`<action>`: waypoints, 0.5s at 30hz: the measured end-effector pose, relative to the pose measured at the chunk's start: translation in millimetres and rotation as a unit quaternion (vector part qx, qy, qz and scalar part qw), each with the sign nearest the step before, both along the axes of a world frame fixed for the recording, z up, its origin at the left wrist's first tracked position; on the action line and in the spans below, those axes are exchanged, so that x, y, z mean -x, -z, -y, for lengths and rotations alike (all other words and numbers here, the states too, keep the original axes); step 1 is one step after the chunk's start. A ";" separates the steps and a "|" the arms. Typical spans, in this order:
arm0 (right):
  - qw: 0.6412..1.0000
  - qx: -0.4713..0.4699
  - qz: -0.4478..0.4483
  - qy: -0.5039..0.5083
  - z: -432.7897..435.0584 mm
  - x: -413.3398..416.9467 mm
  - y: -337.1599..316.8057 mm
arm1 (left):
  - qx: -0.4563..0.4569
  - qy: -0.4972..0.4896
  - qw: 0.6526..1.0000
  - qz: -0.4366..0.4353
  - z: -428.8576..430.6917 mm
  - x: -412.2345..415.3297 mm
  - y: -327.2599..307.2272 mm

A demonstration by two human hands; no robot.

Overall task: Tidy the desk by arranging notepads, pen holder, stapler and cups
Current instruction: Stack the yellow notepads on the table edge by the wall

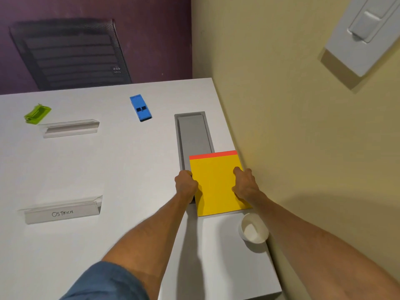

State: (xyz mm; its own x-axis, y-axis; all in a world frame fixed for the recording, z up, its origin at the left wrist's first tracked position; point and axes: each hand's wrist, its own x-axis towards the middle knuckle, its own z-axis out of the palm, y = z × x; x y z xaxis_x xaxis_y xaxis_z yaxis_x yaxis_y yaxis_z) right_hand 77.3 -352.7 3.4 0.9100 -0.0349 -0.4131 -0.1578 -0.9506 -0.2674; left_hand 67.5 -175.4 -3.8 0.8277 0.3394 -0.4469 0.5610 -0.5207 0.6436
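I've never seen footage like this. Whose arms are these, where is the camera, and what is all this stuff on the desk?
There is no machine here: a person wears one camera on the head, looking down at their own bare arms. Both hands grip a yellow notepad with a red top strip, the left hand on its left edge, the right hand on its right edge. The pad lies partly over a grey recessed tray in the white desk. Nearer the person stands a white cup. Farther off lie a blue stapler, a green object and two clear name stands, one reading "Ostrich".
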 end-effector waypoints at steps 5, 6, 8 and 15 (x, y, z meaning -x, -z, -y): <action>0.999 0.047 0.002 -0.012 -3.6 2.6 0.5 | -0.017 0.003 1.000 0.014 3.2 1.2 2.4; 0.999 0.053 0.003 -0.013 -4.2 3.6 0.4 | -0.014 -0.001 1.000 0.015 3.2 1.0 3.7; 0.998 0.059 0.007 -0.016 -5.7 5.3 -0.8 | -0.014 -0.002 1.000 0.015 3.7 0.9 3.1; 0.997 0.065 0.034 -0.026 -9.0 6.7 -4.0 | 0.005 -0.007 1.000 0.016 6.5 1.1 0.8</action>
